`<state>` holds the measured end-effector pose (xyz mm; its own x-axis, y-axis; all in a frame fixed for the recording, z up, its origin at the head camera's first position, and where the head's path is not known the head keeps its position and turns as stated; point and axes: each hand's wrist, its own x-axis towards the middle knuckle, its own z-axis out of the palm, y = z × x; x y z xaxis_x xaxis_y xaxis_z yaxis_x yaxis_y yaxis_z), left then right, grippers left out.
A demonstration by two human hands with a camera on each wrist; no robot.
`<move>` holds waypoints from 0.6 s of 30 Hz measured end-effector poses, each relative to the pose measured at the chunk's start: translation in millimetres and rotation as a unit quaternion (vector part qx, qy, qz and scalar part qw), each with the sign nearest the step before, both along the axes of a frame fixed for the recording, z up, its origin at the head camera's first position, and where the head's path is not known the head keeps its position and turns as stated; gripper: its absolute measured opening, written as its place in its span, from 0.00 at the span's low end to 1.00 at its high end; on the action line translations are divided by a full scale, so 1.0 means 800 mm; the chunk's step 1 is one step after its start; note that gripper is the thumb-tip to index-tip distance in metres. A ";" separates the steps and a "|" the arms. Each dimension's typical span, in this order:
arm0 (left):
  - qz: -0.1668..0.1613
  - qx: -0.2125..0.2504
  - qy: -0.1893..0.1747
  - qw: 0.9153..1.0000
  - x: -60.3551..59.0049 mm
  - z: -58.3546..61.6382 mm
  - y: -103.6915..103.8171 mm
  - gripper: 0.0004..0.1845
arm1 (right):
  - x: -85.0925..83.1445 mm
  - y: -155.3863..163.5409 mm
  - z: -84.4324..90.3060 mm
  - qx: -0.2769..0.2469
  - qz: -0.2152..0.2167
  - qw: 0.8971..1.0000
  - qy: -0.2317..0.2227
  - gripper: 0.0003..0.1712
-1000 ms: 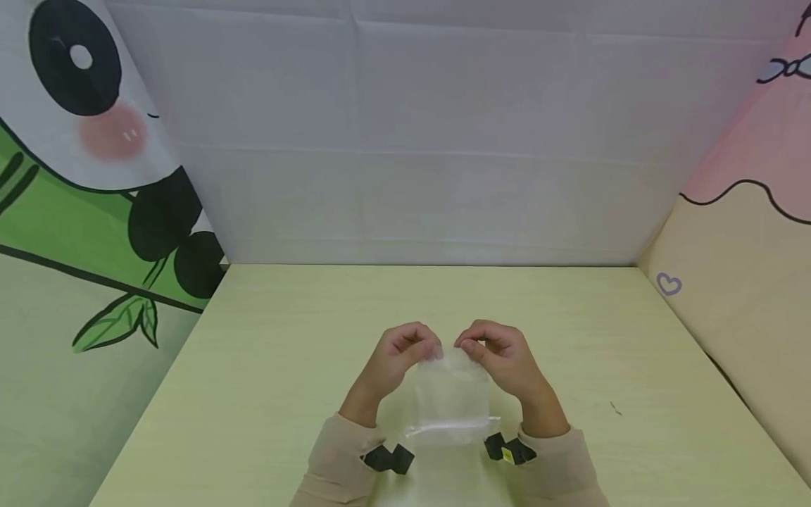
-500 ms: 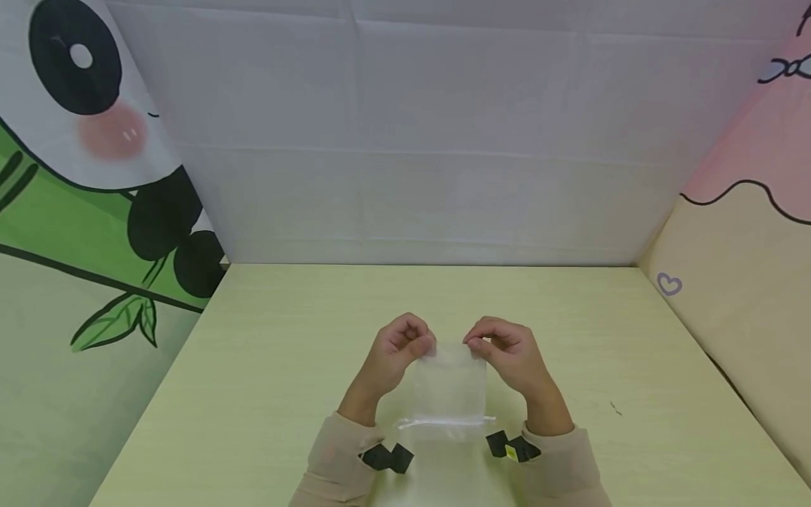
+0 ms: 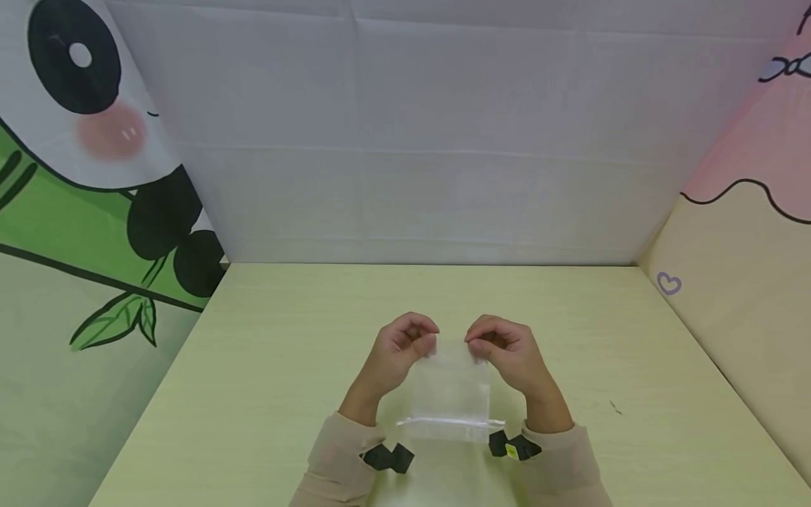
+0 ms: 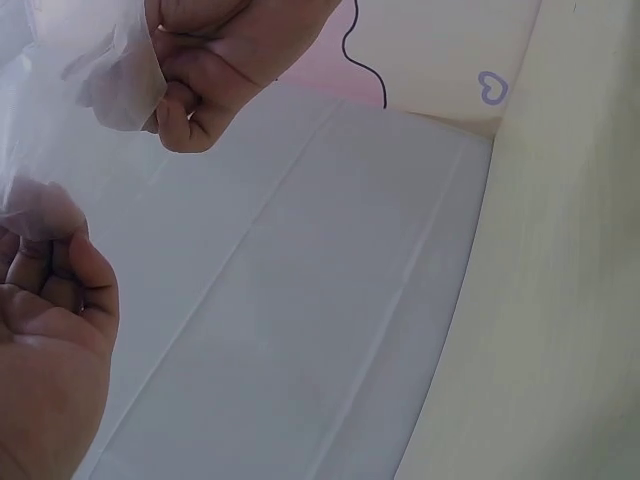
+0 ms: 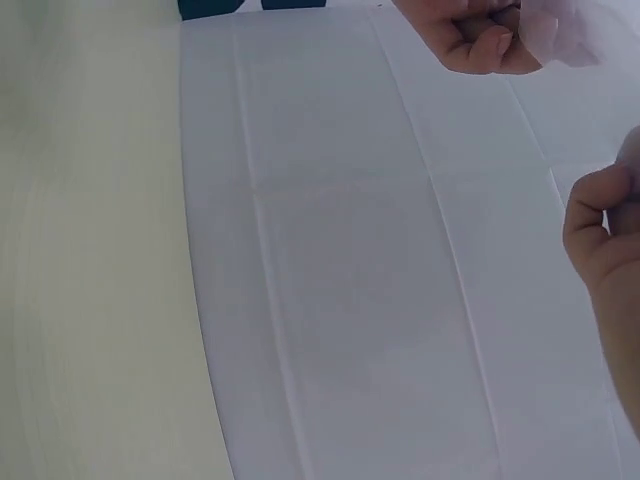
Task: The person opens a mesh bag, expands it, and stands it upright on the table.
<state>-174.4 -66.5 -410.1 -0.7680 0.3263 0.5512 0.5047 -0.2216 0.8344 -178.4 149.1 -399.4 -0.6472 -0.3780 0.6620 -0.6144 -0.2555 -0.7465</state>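
Note:
A clear plastic zip bag hangs between both hands above the table, its shiny zip strip running across the lower part. My left hand pinches the bag's upper left corner between thumb and fingers. At the upper right corner, my right hand pinches the film the same way. In the left wrist view, the thin bag film spreads over the fingertips of both hands. The right wrist view catches only a small piece of the film at its top right.
A pale wooden table lies under the hands. Behind it stands a white backdrop, with a cartoon panel on the left and a pink and cream panel on the right. A small dark mark shows on the table.
Both hands have moved slightly up and a little farther apart, mostly in the first half second. The bag's upper edge, crumpled earlier, is now spread flatter between them.

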 end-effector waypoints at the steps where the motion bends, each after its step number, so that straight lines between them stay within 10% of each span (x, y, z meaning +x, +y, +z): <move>1: 0.001 0.002 0.001 1.000 0.000 -0.001 0.000 0.14 | 0.000 0.000 0.000 -0.003 0.003 1.000 0.002 0.14; 13: 0.022 0.004 0.003 1.000 0.000 0.001 0.002 0.10 | -0.002 0.004 -0.001 0.005 0.003 1.000 0.010 0.13; 18: 0.066 0.029 -0.074 0.995 -0.001 0.005 0.007 0.08 | -0.005 0.008 -0.002 0.023 0.040 0.998 0.031 0.08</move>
